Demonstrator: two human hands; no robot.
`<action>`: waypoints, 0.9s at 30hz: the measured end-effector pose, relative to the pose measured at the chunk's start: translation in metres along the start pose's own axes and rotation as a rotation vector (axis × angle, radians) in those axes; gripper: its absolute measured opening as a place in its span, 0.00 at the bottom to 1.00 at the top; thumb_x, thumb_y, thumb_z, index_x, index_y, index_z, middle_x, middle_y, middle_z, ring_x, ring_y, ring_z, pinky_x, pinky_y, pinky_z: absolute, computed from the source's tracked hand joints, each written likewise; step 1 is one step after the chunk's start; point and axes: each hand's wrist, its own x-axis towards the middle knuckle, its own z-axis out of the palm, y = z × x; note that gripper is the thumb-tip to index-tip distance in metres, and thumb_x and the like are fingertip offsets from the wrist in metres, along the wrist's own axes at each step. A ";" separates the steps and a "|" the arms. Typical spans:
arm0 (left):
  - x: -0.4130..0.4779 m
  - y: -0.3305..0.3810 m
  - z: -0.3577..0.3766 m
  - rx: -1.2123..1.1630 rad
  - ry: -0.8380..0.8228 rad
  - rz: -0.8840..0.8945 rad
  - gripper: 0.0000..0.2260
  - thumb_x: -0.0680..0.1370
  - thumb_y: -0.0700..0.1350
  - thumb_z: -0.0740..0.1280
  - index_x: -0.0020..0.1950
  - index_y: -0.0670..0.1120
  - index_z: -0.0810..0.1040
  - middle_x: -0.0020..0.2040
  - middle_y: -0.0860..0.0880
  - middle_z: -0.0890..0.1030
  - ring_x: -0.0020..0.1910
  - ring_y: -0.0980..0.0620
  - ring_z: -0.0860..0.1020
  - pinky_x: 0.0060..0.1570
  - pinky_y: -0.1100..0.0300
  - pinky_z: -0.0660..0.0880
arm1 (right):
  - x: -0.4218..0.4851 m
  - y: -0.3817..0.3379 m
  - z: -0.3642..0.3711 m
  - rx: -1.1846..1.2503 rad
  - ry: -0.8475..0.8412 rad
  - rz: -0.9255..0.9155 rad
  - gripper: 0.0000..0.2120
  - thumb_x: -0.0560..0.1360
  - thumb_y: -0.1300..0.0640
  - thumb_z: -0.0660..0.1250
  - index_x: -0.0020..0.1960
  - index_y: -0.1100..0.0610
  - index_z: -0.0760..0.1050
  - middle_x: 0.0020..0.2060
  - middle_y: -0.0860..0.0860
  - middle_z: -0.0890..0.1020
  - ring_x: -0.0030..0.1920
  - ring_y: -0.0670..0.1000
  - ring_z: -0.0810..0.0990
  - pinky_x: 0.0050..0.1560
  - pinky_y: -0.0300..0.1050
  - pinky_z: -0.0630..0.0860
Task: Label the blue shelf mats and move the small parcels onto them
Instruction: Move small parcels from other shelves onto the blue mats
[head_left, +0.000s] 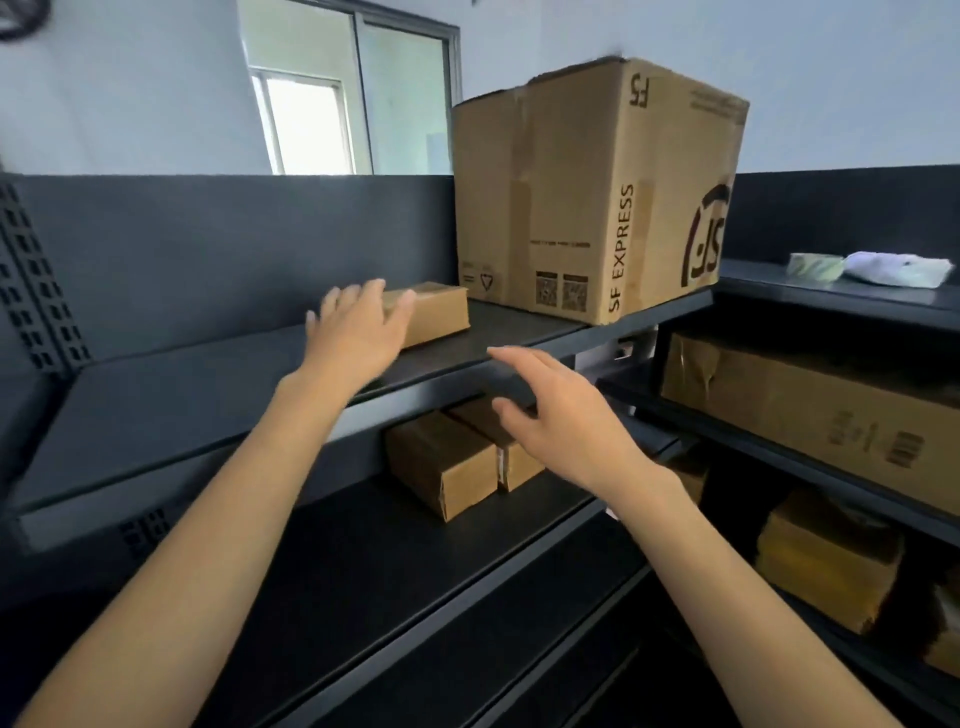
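Parcel (434, 312), small plain brown box, sits on top shelf (208, 384) just beside big SF Express carton (587, 197). Left hand (358, 325) spread open, fingertips at its near end, no grip yet. Right hand (561, 415) open, empty. Risk: sloppy grab shoves it backwards, or knocks carton. No blue mats visible.
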 end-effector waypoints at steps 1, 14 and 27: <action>0.001 0.007 0.002 0.041 -0.030 -0.023 0.26 0.79 0.62 0.49 0.71 0.49 0.66 0.70 0.43 0.70 0.69 0.40 0.65 0.66 0.42 0.63 | 0.011 0.006 -0.001 0.024 -0.006 -0.020 0.26 0.77 0.50 0.64 0.73 0.44 0.60 0.71 0.45 0.69 0.68 0.47 0.70 0.64 0.49 0.72; 0.003 0.083 0.036 -0.001 -0.003 0.122 0.18 0.73 0.46 0.68 0.63 0.51 0.76 0.60 0.54 0.78 0.59 0.54 0.74 0.59 0.59 0.69 | 0.121 0.088 0.003 0.278 -0.302 -0.213 0.32 0.78 0.48 0.64 0.76 0.43 0.51 0.78 0.50 0.52 0.73 0.57 0.62 0.68 0.51 0.62; -0.198 0.051 -0.090 0.403 0.501 -0.246 0.20 0.74 0.48 0.68 0.65 0.46 0.78 0.65 0.51 0.77 0.65 0.54 0.72 0.66 0.60 0.67 | 0.040 -0.095 0.032 0.752 -0.334 -0.678 0.27 0.77 0.53 0.67 0.72 0.41 0.62 0.77 0.44 0.55 0.66 0.51 0.72 0.63 0.47 0.72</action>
